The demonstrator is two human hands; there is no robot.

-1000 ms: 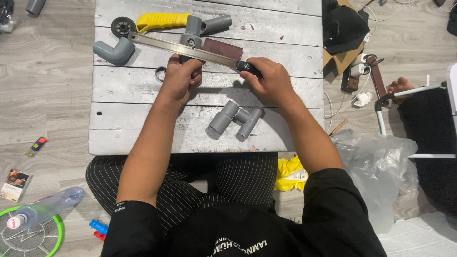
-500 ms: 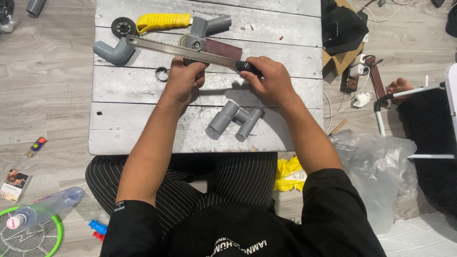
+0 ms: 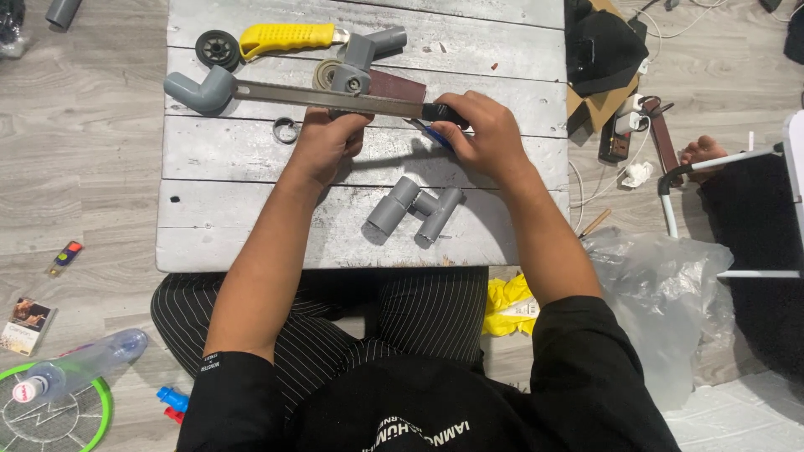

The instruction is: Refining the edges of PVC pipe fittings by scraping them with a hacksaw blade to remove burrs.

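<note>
My right hand (image 3: 487, 134) grips the black handle of a long metal saw blade (image 3: 318, 97). The blade lies across the grey plank table (image 3: 251, 226) and reaches left to a grey elbow fitting (image 3: 196, 90). My left hand (image 3: 322, 144) is closed just under the blade, its fingertips on a grey pipe fitting (image 3: 350, 80) that the blade crosses. A blue pen-like tip (image 3: 435, 136) shows beside my right hand. Two joined grey pipe pieces (image 3: 414, 209) lie near the front edge, between my forearms.
At the table's back are a yellow-handled knife (image 3: 285, 38), a black wheel (image 3: 218, 48), a brown sanding block (image 3: 399, 84) and a small ring (image 3: 286, 130). The floor holds a clear plastic bag (image 3: 662, 310), yellow gloves (image 3: 511, 305), a bottle (image 3: 84, 360) and cables (image 3: 624, 125).
The blade has levelled a little, its left end now closer to me. My right hand has shifted slightly away from me. My left hand has stayed in place.
</note>
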